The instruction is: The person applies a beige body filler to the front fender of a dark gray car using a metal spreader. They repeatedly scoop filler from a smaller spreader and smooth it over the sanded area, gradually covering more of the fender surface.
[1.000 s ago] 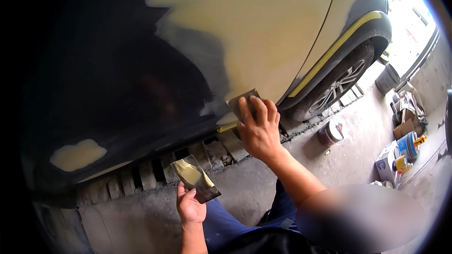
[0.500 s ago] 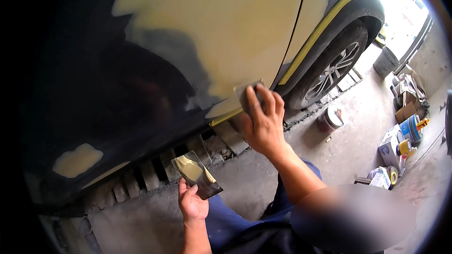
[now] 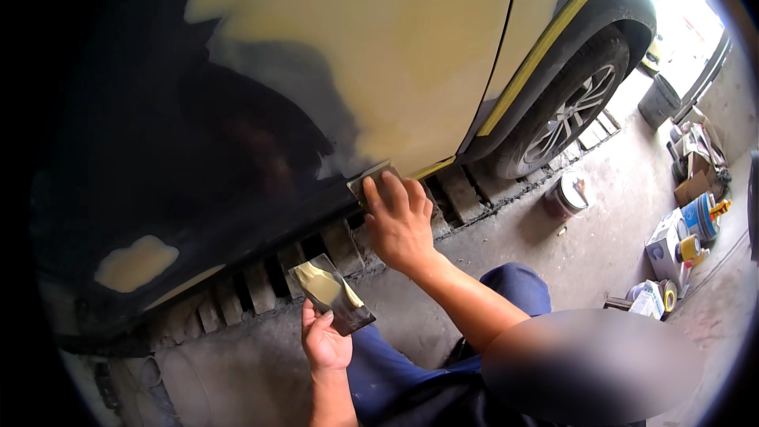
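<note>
My left hand (image 3: 326,341) pinches the lower edge of a dark rectangular putty board (image 3: 352,318). A pale yellow mound of body filler (image 3: 319,283) lies across its face. My right hand (image 3: 401,225) grips a flat putty spreader (image 3: 375,176), fingertips spread over its back. The spreader lies against the lower edge of the dark car door (image 3: 261,111), where the underside of the blade is hidden. Above it, a broad smoothed patch of yellow filler (image 3: 395,55) covers much of the door. A smaller filler patch (image 3: 137,264) sits lower left.
Yellow masking tape (image 3: 545,43) edges the wheel arch above the wheel (image 3: 565,115). A slatted floor grate (image 3: 253,291) runs beneath the car. On the concrete stand an open tin (image 3: 566,194), a dark bucket (image 3: 659,101), a white box (image 3: 666,249) and a blue tub (image 3: 699,216).
My right hand has slid the spreader leftward and slightly down along the door's lower edge. My left hand and the putty board have barely moved. The view has shifted a little.
</note>
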Tool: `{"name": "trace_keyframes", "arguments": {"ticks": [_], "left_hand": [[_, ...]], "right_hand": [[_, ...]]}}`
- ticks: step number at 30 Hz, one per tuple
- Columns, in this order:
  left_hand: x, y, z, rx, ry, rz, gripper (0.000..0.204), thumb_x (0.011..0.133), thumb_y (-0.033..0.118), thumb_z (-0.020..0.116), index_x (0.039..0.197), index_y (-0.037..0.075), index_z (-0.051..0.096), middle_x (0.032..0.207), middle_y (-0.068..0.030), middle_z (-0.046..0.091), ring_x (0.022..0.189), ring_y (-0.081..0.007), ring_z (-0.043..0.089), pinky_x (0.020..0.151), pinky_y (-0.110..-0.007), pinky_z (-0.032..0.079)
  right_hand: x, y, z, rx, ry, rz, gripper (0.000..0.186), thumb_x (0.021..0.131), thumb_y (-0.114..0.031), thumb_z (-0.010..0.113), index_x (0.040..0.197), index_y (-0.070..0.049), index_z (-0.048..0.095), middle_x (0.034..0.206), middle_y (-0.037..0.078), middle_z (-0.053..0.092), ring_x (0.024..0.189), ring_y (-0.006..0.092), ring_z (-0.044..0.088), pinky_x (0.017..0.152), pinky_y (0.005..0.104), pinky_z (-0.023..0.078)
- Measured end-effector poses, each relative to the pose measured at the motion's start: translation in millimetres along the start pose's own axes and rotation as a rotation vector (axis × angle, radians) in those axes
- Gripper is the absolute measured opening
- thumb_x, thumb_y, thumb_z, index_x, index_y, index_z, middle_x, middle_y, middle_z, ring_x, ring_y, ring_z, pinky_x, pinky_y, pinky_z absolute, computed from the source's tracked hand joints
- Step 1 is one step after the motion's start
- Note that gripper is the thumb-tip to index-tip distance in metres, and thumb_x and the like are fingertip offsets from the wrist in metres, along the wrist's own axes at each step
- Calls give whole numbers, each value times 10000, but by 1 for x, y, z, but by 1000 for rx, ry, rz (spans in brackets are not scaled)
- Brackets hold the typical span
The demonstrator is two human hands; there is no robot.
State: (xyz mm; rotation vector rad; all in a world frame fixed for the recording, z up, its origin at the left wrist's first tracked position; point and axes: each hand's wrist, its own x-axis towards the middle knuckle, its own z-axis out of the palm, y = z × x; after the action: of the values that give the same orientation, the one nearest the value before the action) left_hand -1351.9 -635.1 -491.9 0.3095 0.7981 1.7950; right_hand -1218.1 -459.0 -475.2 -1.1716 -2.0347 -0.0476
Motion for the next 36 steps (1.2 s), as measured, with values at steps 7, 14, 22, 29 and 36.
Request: {"name": "trace_keyframes", "arguments": {"ticks": [7, 14, 22, 29, 36], "left_hand": [[-1, -2, -8, -8, 14, -28, 499, 802, -21, 465, 1298, 32, 491, 1281, -118, 579, 1199, -281, 555, 1047, -451, 443], [0, -2, 2, 12, -10, -34, 501, 802, -17, 467, 1301, 29, 486, 1277, -112, 578, 1191, -276, 557, 1044, -449, 445], [-2, 0, -4, 14, -5, -20, 518, 797, -23, 465, 1312, 28, 478, 1291, -113, 569, 1206, -274, 550, 1051, -446, 443], [-2, -4, -7, -4, -23, -37, 521, 804, -31, 458, 1321, 29, 471, 1307, -118, 562, 1225, -278, 540, 1071, -451, 427], [1, -4, -1, 13, -30, -24, 535, 802, -22, 472, 1334, 36, 464, 1303, -113, 562, 1217, -267, 541, 1065, -441, 428]], "right_hand": [[35, 20, -47, -23, 197, 44, 620, 787, -196, 649, 1383, -123, 492, 1398, 168, 403, 1211, 399, 378, 938, 500, 369], [33, -12, -20, -1, 140, 51, 599, 793, -197, 646, 1371, -133, 503, 1375, 153, 408, 1197, 389, 388, 882, 485, 391], [1, 1, -24, 51, 47, 58, 606, 764, -184, 650, 1356, -154, 523, 1361, 159, 423, 1202, 391, 390, 917, 498, 377], [40, 33, -33, 40, 212, 54, 602, 792, -163, 643, 1373, -117, 494, 1358, 180, 407, 1192, 406, 393, 927, 503, 378], [-9, 19, -17, 97, -24, 34, 608, 795, -179, 648, 1381, -126, 492, 1345, 169, 423, 1195, 393, 404, 930, 499, 378]]}}
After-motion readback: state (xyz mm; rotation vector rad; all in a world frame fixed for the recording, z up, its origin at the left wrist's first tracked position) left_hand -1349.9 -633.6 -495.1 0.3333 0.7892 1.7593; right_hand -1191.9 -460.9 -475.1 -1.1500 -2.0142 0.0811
